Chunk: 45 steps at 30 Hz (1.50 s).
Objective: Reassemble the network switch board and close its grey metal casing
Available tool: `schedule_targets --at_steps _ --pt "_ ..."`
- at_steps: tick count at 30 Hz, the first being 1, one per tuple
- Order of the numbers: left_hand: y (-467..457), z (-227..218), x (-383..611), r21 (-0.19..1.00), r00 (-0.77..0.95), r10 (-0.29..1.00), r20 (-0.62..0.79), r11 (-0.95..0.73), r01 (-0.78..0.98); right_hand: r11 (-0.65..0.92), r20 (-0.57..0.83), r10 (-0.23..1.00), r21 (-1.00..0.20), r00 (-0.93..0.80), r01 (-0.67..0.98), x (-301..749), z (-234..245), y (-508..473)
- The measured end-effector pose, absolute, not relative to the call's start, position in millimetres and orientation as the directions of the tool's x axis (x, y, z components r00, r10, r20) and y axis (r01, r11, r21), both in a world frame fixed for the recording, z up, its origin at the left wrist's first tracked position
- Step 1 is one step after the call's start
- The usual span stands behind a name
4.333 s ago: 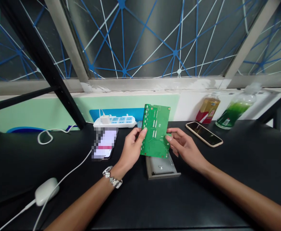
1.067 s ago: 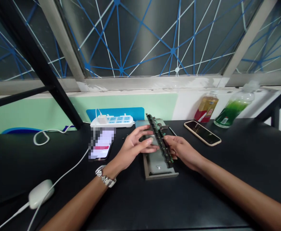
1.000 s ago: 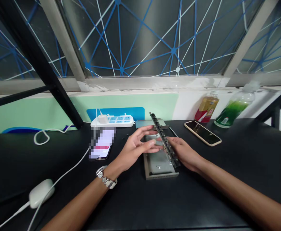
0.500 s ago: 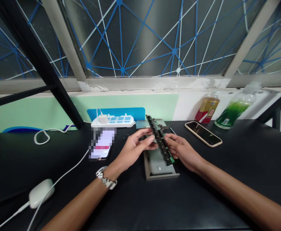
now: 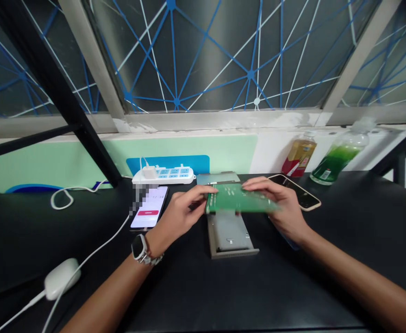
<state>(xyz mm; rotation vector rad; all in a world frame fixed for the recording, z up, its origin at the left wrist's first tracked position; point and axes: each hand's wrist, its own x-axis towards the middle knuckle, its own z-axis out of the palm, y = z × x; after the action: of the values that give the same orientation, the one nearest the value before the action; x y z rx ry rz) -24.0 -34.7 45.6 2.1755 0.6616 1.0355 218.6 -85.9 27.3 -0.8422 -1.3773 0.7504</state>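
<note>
At centre of frame, head cam: green PCB (image 5: 239, 199), right end blurred, held over grey metal tray (image 5: 235, 254) on blk desk (image 5: 196, 291). L hand (image 5: 182, 212) pinching its left edge; R hand (image 5: 284, 206) gripping right part. Lit phone (image 5: 150, 208) left of centre, pwr strip (image 5: 170, 175) just above; 2nd phone (image 5: 307, 198) right, partly behind R hand.

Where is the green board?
In the head view, right of centre, the green board is held between left hand and right hand, over the grey tray.
</note>
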Motion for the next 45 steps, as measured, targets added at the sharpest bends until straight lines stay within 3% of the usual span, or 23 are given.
schedule_targets --at_steps 5,11,13,16,21,24,26,30,32,36,39,42,45 --pt "-35.5 45.5 -28.4 0.554 0.503 0.581 0.639 -0.802 0.223 0.688 0.699 0.715 -0.702 -0.010 0.181 223.3 25.5 -88.2" --pt "-32.9 44.0 -30.6 0.547 0.497 0.589 0.638 -0.800 0.246 0.699 0.716 0.698 -0.679 -0.005 0.227 223.7 26.2 -87.4" --pt "-33.8 45.4 -27.9 0.585 0.489 0.616 0.618 -0.776 0.237 0.643 0.657 0.754 -0.739 0.001 0.202 222.5 27.9 -87.6" --pt "-38.2 46.5 -19.1 0.715 0.433 0.717 0.546 -0.668 0.205 0.422 0.426 0.904 -0.902 0.035 0.088 217.1 27.5 -87.9" --pt "-43.3 41.6 -2.0 0.949 0.428 0.861 0.275 -0.315 0.023 0.022 0.031 0.996 -0.995 -0.084 -0.101 205.5 16.7 -87.0" --pt "-42.7 35.6 3.7 0.987 0.487 0.860 0.155 -0.158 -0.035 -0.058 -0.058 0.991 -0.998 -0.121 0.004 206.1 9.5 -84.3" --pt "-42.7 31.6 5.9 0.992 0.484 0.866 0.125 -0.118 -0.044 0.015 0.004 0.998 -0.983 -0.058 0.181 209.3 7.9 -82.8" --pt "-46.6 24.5 10.1 0.988 0.446 0.882 0.150 -0.152 -0.033 0.172 0.295 0.948 -0.796 0.123 0.580 209.2 17.8 -86.5" --pt "-50.9 21.8 12.8 0.984 0.457 0.873 0.171 -0.178 -0.029 0.150 0.330 0.939 -0.656 0.102 0.740 201.9 27.0 -90.8" --pt "-60.3 20.8 17.2 0.975 0.499 0.844 0.199 -0.222 -0.014 0.135 0.260 0.965 -0.406 -0.028 0.904 185.1 41.5 -93.6" --pt "-59.4 23.2 15.3 0.974 0.530 0.825 0.199 -0.225 -0.015 0.155 0.201 0.976 -0.396 -0.079 0.905 186.8 46.9 -86.8" --pt "-46.3 22.3 7.7 0.937 0.432 0.850 0.301 -0.347 0.029 0.095 0.154 0.987 -0.333 -0.045 0.938 202.3 50.5 -76.6" --pt "-28.4 12.9 -0.4 0.827 0.301 0.846 0.440 -0.512 0.231 0.016 0.052 0.999 -0.158 -0.008 0.987 217.6 51.2 -69.4"
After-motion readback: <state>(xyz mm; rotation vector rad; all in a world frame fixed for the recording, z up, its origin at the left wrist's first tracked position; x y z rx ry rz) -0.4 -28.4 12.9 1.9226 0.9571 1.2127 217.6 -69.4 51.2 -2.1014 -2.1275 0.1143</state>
